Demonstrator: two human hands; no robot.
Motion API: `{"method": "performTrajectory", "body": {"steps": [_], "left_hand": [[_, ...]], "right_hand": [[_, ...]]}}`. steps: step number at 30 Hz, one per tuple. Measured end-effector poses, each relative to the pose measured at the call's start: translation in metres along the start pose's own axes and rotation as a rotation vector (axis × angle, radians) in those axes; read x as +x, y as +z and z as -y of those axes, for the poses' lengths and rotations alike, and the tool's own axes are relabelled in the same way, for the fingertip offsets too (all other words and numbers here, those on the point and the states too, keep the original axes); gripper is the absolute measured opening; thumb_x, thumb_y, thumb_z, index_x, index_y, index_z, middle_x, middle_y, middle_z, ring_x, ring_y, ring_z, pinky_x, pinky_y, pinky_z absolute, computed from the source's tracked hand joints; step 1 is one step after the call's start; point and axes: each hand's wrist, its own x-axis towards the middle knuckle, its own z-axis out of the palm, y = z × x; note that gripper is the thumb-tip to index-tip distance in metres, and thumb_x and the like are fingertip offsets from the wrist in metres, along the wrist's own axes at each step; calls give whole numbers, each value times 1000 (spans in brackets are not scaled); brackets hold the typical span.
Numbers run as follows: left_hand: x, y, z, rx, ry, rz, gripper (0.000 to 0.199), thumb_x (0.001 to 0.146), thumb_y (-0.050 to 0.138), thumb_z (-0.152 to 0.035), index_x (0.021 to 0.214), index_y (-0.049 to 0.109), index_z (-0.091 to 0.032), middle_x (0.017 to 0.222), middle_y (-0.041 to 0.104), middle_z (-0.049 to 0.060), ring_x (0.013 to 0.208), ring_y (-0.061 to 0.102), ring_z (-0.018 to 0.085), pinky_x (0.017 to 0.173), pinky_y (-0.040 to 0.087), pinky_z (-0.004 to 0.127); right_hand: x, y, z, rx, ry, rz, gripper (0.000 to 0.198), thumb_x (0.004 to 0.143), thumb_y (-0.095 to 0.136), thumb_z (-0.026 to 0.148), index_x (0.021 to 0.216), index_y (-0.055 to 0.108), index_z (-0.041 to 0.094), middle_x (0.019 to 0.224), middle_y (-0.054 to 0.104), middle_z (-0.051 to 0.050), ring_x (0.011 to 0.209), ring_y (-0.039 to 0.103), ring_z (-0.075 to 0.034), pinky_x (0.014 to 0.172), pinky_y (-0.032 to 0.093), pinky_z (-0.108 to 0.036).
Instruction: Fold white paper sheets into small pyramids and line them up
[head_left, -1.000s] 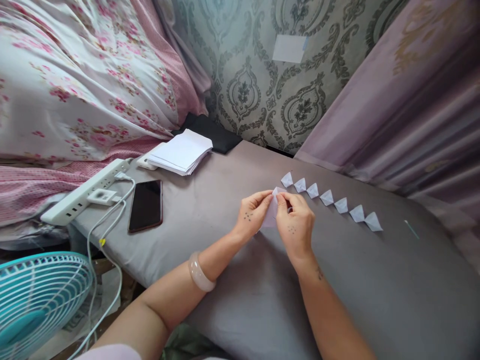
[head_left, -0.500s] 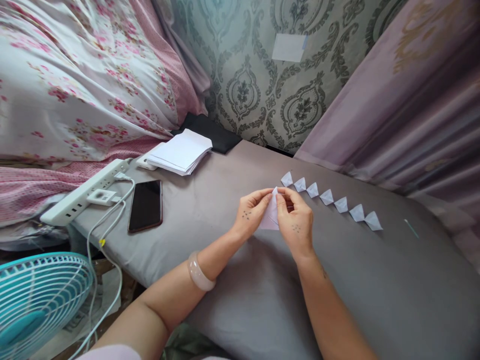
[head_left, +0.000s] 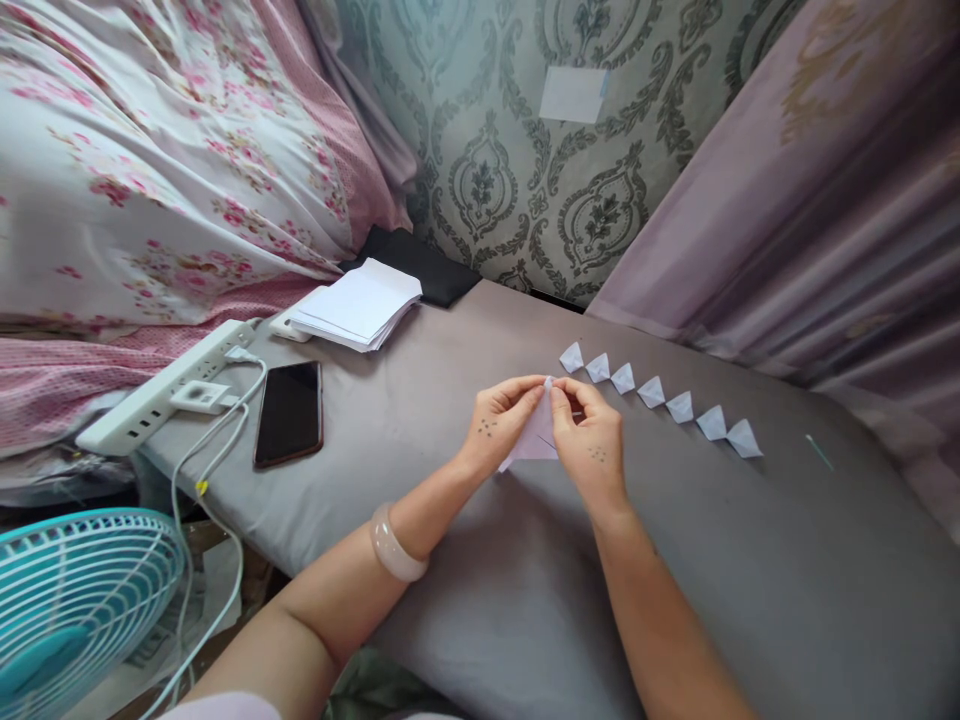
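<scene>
A small sheet of white paper [head_left: 535, 438], partly folded, is held up between my two hands above the grey cloth surface. My left hand [head_left: 496, 425] pinches its upper left side between thumb and fingers, and a pale bangle circles that wrist. On the upper right side, my right hand [head_left: 590, 440] pinches the same paper, its thumb close to the peak. The fingertips of both hands meet near the top point and cover part of the folds. Just beyond my right hand, several folded white paper pieces [head_left: 652, 391] stand in a slanting row.
A stack of white paper [head_left: 360, 303] lies by a black flat item [head_left: 420, 262] at the back. Left are a phone [head_left: 289, 413], a power strip [head_left: 169, 385] with cables, and a blue fan [head_left: 82, 600]. A thin green-white stick [head_left: 820, 452] lies at right.
The paper's lower left part now spreads out further below my left hand, and its tip looks more pinched. Both hands stay nearly in place; the view has shifted slightly.
</scene>
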Motion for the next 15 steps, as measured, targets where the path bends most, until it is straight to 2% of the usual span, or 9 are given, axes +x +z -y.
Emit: {"method": "performTrajectory", "body": {"steps": [5,15], "left_hand": [[0,1,-4,-23,-33,-15,18,73,75,-31,86,76,-18,89,75,5,80,66,14,77,51,26],[-2,2,-3,-68,-73,-38,16,72,76,-32,81,77,-18,84,74,5,76,64,13,75,48,24]], "right_hand": [[-2,0,3,-58,-66,-15,21,88,51,30,90,68,18,89,68,-7,73,62,-16,72,49,-30],[-8,2,10,-224,-127,-32,21,89,49,27,87,67,17,86,67,-8,73,61,-17,73,48,-33]]}}
